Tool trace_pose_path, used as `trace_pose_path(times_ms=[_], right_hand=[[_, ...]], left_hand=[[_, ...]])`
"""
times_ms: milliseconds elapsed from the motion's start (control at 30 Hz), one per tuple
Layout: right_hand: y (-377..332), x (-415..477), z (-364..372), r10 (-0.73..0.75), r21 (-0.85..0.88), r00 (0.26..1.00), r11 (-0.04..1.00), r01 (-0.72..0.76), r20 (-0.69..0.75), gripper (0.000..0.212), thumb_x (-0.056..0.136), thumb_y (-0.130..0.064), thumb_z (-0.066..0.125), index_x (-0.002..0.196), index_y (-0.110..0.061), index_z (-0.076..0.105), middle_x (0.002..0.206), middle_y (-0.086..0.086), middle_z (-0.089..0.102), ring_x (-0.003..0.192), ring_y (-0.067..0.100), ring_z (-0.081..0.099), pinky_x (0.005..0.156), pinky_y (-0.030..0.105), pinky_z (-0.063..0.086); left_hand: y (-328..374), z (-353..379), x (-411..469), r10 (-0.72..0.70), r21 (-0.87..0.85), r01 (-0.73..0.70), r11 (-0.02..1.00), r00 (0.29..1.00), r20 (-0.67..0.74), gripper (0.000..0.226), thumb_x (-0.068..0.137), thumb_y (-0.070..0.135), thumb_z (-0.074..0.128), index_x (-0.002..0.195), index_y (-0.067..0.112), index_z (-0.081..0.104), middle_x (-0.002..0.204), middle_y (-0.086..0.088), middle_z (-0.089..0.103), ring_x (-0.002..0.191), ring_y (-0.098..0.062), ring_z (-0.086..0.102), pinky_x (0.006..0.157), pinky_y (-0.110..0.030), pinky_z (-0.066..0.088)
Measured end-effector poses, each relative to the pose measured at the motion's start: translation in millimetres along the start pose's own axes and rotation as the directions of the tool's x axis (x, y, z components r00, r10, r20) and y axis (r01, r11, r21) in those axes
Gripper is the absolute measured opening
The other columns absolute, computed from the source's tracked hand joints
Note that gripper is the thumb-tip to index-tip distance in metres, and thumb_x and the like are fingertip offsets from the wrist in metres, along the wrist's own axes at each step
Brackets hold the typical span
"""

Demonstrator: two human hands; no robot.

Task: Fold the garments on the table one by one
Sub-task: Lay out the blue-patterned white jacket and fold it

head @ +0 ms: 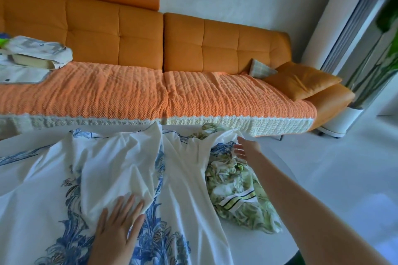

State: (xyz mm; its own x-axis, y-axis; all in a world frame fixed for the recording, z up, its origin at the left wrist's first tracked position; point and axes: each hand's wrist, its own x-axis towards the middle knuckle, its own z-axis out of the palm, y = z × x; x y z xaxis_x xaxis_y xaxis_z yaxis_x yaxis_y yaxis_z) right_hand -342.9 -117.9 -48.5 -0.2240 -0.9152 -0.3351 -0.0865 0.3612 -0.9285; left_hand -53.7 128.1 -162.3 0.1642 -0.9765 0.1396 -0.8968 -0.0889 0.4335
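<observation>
My left hand (118,228): bare, wrist bare, bottom centre.
My right hand (245,150): bare, right of centre.
My right forearm (312,204): bare to the lower right corner.

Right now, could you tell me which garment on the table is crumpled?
The green-print garment at the right; the white garment with blue flowers lies spread under the left hand.

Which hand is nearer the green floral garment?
Right. The right hand reaches over the green floral garment; the left hand lies flat on the white blue-printed garment, farther off.
</observation>
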Motion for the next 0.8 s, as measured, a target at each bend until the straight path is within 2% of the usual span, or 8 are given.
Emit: trace_pose_path(times_ms=[133, 200, 233, 333, 467, 567, 700, 800], right_hand=[[-13.7, 17.6, 18.1, -0.016, -0.103, 1.000, 0.995, 0.014, -0.016, 0.042, 0.084, -0.041, 0.067, 0.091, 0.000, 0.063, 0.074, 0.007, 0.065, 0.050, 0.015, 0.049, 0.046, 0.024, 0.044], [-13.3, 27.5, 29.9, -0.015, -0.161, 0.999, 0.987, 0.010, -0.030, 0.051, 0.074, -0.054, 0.071, 0.079, -0.004, 0.062, 0.076, 0.010, 0.070, 0.055, 0.019, 0.053, 0.061, 0.034, 0.053], [-12.3, 30.1, 35.2, -0.010, -0.174, 0.999, 0.985, 0.003, -0.038, 0.053, 0.071, -0.057, 0.072, 0.077, -0.006, 0.059, 0.078, 0.010, 0.071, 0.059, 0.021, 0.056, 0.066, 0.037, 0.053], [-9.6, 32.5, 46.0, 0.022, -0.153, 0.999, 0.988, -0.029, -0.045, 0.048, 0.073, -0.052, 0.073, 0.084, -0.008, 0.056, 0.084, 0.009, 0.067, 0.066, 0.021, 0.056, 0.057, 0.030, 0.042], [-6.6, 43.0, 55.6, 0.057, -0.176, 0.992, 0.981, -0.077, -0.113, 0.036, 0.082, -0.027, 0.070, 0.104, 0.000, 0.061, 0.076, 0.012, 0.058, 0.064, 0.022, 0.052, 0.062, 0.031, 0.043], [-18.0, 35.0, 61.5, 0.021, 0.012, 0.990, 1.000, -0.019, -0.138, 0.024, 0.090, -0.027, 0.053, 0.103, -0.007, 0.059, 0.076, 0.011, 0.054, 0.067, 0.024, 0.051, 0.068, 0.035, 0.046], [-42.7, 16.4, 67.7, -0.034, 0.406, 0.999, 0.913, 0.021, 0.025, 0.039, 0.083, -0.030, 0.054, 0.115, -0.008, 0.058, 0.094, 0.013, 0.056, 0.092, 0.027, 0.054, 0.078, 0.040, 0.044], [-47.6, -30.5, 88.5, -0.304, 0.225, 0.928, 0.940, 0.256, 0.216, 0.020, 0.080, -0.024, 0.058, 0.095, -0.011, 0.058, 0.091, 0.010, 0.053, 0.084, 0.024, 0.052, 0.072, 0.035, 0.045]], left_hand=[[-1.3, 3.3, 3.8, 0.053, -0.023, -0.055, 0.998, 0.995, -0.085, 0.047, 0.098, 0.053, 0.013, 0.132, 0.040, 0.044, 0.151, 0.031, 0.011, 0.142, 0.004, 0.000, 0.114, -0.025, -0.003], [-1.0, 5.1, 5.9, 0.091, -0.014, -0.093, 0.996, 0.989, -0.115, 0.045, 0.098, 0.053, 0.012, 0.135, 0.043, 0.036, 0.151, 0.034, 0.001, 0.142, 0.004, 0.000, 0.114, -0.024, -0.002], [-1.9, 6.4, 6.2, 0.100, -0.003, -0.102, 0.995, 0.988, -0.120, 0.045, 0.099, 0.052, 0.012, 0.134, 0.043, 0.037, 0.151, 0.033, 0.001, 0.142, 0.003, 0.000, 0.114, -0.025, -0.001], [-7.9, 15.0, 7.1, 0.101, 0.039, -0.096, 0.995, 0.985, -0.142, 0.048, 0.099, 0.050, 0.013, 0.132, 0.036, 0.044, 0.153, 0.028, 0.005, 0.143, -0.001, 0.003, 0.114, -0.028, 0.000], [-9.9, 18.3, 9.6, 0.126, 0.067, -0.116, 0.991, 0.976, -0.178, 0.047, 0.099, 0.049, 0.013, 0.133, 0.035, 0.041, 0.155, 0.022, 0.008, 0.144, -0.004, 0.006, 0.113, -0.033, 0.009], [-7.6, 16.2, 9.8, 0.129, 0.086, -0.113, 0.990, 0.969, -0.212, 0.046, 0.100, 0.049, 0.013, 0.134, 0.034, 0.041, 0.153, 0.014, 0.026, 0.144, -0.004, 0.006, 0.112, -0.034, 0.010], [-7.6, 14.3, 8.2, 0.091, 0.096, -0.074, 0.993, 0.979, -0.181, 0.047, 0.100, 0.049, 0.015, 0.132, 0.033, 0.044, 0.139, 0.004, 0.048, 0.144, -0.004, 0.006, 0.113, -0.032, 0.008], [-9.6, 15.8, 4.6, 0.081, 0.087, -0.069, 0.994, 0.985, -0.149, 0.047, 0.100, 0.049, 0.016, 0.132, 0.033, 0.047, 0.141, 0.002, 0.045, 0.144, -0.005, 0.006, 0.114, -0.034, 0.007]])
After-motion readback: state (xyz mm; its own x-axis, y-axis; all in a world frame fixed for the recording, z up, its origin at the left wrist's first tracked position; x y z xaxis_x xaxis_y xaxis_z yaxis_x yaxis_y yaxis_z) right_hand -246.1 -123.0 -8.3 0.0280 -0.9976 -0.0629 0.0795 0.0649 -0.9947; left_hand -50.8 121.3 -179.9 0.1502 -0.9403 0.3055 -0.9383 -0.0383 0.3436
